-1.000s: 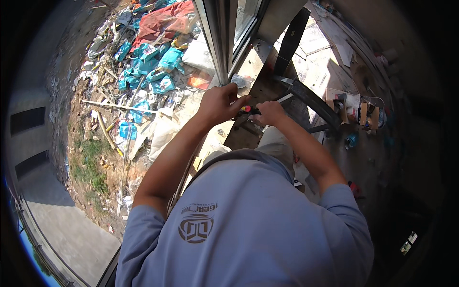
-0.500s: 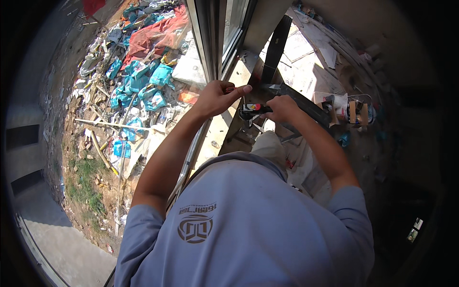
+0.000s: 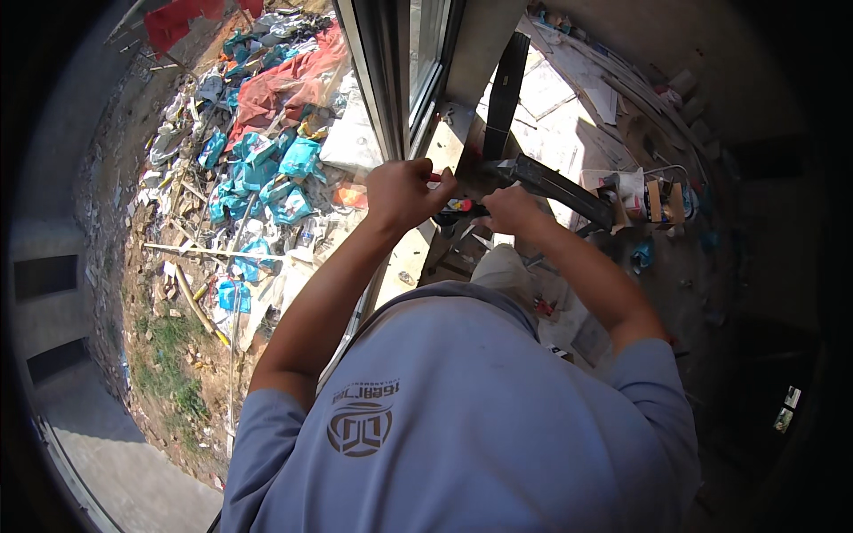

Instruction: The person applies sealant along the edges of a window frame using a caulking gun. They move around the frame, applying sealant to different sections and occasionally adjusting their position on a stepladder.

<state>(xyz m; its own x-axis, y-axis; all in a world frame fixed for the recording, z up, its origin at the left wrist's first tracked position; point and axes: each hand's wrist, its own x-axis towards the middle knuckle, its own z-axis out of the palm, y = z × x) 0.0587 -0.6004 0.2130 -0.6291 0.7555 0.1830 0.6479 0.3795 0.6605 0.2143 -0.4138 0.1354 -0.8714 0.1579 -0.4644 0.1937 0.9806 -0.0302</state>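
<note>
Several small things, too small and shadowed to tell apart, sit in an open cardboard box (image 3: pixel 655 201) off to my right, its tan flaps upright, with a crumpled white wrapping (image 3: pixel 630 185) just beside it. Outside, on my left, limp blue plastic bags (image 3: pixel 256 178) lie in a heap of rubble; I can't tell what they hold. Between these, my left hand (image 3: pixel 407 197) is curled closed around a small red thing (image 3: pixel 434 178), and my right hand (image 3: pixel 513 211) is clamped on a dark tool (image 3: pixel 459 207) with red and yellow at its end, just below and to the right of the red piece, close by the pale, sunlit sill (image 3: pixel 402 274). Near my right hand runs a straight, dark, hard-edged bar (image 3: pixel 564 190); beyond it stands a long, flat black strip (image 3: pixel 506 93). Smooth metal window framing (image 3: pixel 378 84) rises ahead, and wrinkled red sheeting (image 3: pixel 283 89) drapes over the heap.
</note>
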